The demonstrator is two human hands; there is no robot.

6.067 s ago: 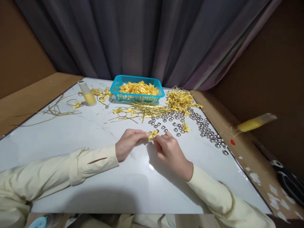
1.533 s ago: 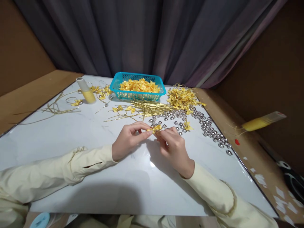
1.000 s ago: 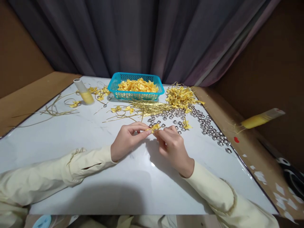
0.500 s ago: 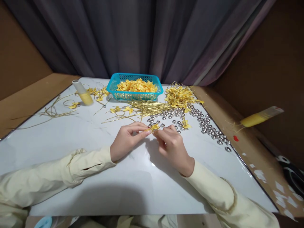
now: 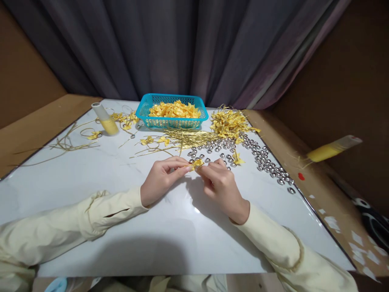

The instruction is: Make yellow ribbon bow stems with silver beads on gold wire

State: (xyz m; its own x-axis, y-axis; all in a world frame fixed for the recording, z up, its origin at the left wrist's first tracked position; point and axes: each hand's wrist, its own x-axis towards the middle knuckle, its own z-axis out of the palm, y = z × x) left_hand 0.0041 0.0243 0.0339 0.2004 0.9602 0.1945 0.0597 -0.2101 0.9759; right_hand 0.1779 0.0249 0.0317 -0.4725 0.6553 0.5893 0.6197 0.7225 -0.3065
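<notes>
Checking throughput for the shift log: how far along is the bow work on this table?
Done, apparently: a heap of wired bows beside the blue basket. In hand: left hand and right hand both pinch one yellow bow. Left: the basket is piled with loose bows, and many silver beads and gold wires lie unused. Likely well short of finished.

The yellow bow [image 5: 197, 163] is mostly buried between the left grip [image 5: 161, 179] and right grip [image 5: 221, 185] — can't make out its middle. Silver bits [image 5: 267, 165] are too tiny to identify. Both sleeves [image 5: 60, 227] run off the bottom edge — so does a blue thing [image 5: 56, 284].
</notes>
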